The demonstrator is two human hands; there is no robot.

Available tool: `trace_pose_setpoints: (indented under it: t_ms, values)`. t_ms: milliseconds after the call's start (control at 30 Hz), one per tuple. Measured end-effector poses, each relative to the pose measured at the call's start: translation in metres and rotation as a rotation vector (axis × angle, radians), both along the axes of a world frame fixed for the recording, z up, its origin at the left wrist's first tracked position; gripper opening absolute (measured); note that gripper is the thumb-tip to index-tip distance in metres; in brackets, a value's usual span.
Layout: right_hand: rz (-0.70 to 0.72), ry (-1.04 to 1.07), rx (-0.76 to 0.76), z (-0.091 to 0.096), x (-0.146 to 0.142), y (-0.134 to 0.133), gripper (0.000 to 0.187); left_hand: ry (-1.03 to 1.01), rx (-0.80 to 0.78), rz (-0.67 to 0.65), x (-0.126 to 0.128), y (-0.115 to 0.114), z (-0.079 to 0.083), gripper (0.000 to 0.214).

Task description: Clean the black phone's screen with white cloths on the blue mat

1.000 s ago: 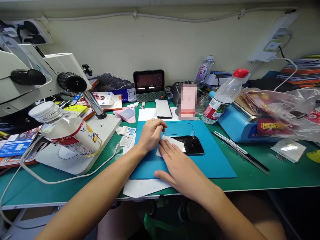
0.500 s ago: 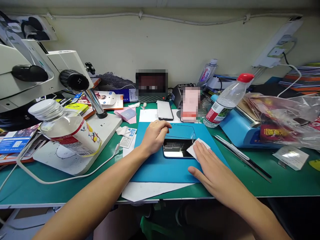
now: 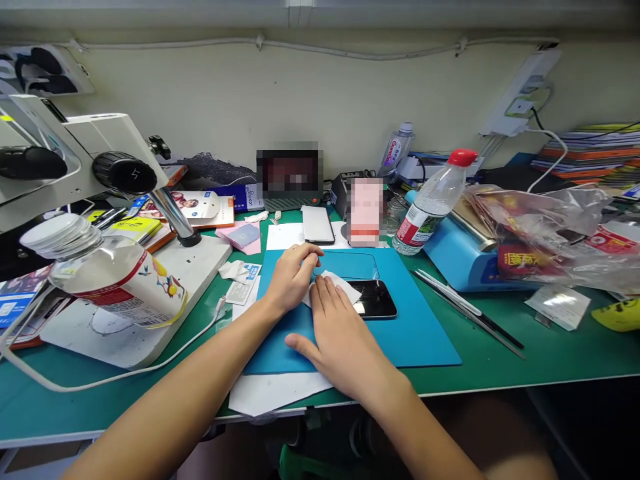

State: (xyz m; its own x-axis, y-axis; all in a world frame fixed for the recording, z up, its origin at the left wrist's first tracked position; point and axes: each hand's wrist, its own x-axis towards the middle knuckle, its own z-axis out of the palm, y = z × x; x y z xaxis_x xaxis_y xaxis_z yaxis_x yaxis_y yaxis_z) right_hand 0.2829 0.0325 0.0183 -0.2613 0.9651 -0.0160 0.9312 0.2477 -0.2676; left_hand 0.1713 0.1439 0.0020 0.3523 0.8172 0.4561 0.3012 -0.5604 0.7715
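A black glossy smartphone (image 3: 381, 300) lies screen up on a blue mat (image 3: 415, 347). My right hand (image 3: 345, 333) presses a white wipe (image 3: 345, 283) against its left part, fingers laid flat together and thumb held out. My left hand (image 3: 293, 277) is curled by the phone's left end, close to the right fingers; what its fingertips hold, if anything, is hidden. Just behind the phone, a clear, dark-edged screen sheet (image 3: 367, 263) lies on the mat.
At left stand a microscope (image 3: 120, 167) and a wide-mouthed plastic bottle (image 3: 115, 280) on its base. Tweezers (image 3: 470, 310), a red-capped bottle (image 3: 430, 207) and a plastic bag (image 3: 540, 233) are at right. Another phone (image 3: 317, 225) lies behind the mat.
My right hand has slid the wipe left along the phone, from its right end to its left part. The phone's right end now shows. The view has shifted slightly to the right.
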Motion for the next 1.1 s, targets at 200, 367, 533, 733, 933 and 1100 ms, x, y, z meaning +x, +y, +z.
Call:
trace_pose_setpoints:
  t_ms: [200, 367, 533, 733, 933, 1100]
  values:
    - [0.113, 0.036, -0.059, -0.004, 0.024, -0.03, 0.088, 0.007, 0.006, -0.014, -0.001, -0.001, 0.002, 0.024]
    - [0.01, -0.036, 0.076, -0.021, 0.073, -0.06, 0.085, 0.041, 0.004, -0.012, -0.001, -0.002, 0.003, 0.025]
    - [-0.118, -0.089, 0.087, -0.025, 0.105, -0.045, 0.087, 0.058, 0.008, -0.023, 0.002, -0.003, 0.003, 0.025]
    - [-0.154, -0.067, 0.035, -0.012, 0.052, -0.003, 0.101, 0.054, 0.022, -0.021, 0.004, -0.004, 0.004, 0.024]
    - [-0.034, 0.003, -0.009, -0.004, -0.001, 0.003, 0.102, 0.029, 0.008, -0.011, 0.0, -0.003, 0.003, 0.025]
    - [0.048, -0.008, -0.019, -0.008, 0.016, -0.028, 0.094, 0.04, 0.015, -0.018, -0.001, -0.005, 0.004, 0.024]
